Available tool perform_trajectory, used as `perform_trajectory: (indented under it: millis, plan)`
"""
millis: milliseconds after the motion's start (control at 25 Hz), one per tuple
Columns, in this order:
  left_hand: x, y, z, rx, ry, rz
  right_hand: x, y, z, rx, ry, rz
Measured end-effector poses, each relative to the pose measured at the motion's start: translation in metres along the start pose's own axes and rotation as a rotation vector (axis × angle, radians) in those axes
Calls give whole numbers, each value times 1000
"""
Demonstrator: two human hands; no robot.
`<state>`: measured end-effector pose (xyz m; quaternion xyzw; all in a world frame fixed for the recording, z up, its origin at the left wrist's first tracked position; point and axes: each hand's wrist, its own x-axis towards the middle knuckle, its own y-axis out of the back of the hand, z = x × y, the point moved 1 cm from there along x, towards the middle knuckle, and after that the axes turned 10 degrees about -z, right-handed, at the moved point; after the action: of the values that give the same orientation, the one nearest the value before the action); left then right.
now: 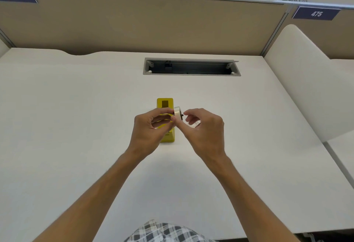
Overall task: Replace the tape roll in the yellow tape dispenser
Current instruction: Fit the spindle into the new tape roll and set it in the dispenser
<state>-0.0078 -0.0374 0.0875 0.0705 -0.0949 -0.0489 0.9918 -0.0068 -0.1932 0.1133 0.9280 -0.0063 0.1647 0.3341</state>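
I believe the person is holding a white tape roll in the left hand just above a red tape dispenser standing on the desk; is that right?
Not quite: the tape dispenser is yellow, not red. The rest holds. In the head view, the left hand pinches the white tape roll just above the dispenser, which stands on the desk.

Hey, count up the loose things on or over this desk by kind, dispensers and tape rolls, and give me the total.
Yellow tape dispenser: 1, standing on the desk.
Tape rolls: 2, one white tape roll pinched by the left hand, and what looks like a second roll tucked in the right hand.
Total: 3.
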Motion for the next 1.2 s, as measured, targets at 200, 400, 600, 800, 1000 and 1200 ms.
perform_trajectory:
  millis: [200,400,600,800,1000,1200]
  plan:
    - [-1,-2,2,144,-74,-2,-1,-6,-12,-168,3,25]
    - [-2,-1,3,198,-108,10,-1,-11,-12,-147,-30,-18]
    - [2,-1,-2,307,-89,-65,-3,-14,-9,-38,-36,-15]
    - [4,-4,-14,192,-63,-46,-3,-20,-4,41,-77,-10]
    - [11,-2,-31,217,-47,-33,2,-33,4,66,-154,-45]
    - [19,3,-49,288,-27,-9,16,-51,11,103,-227,-77]
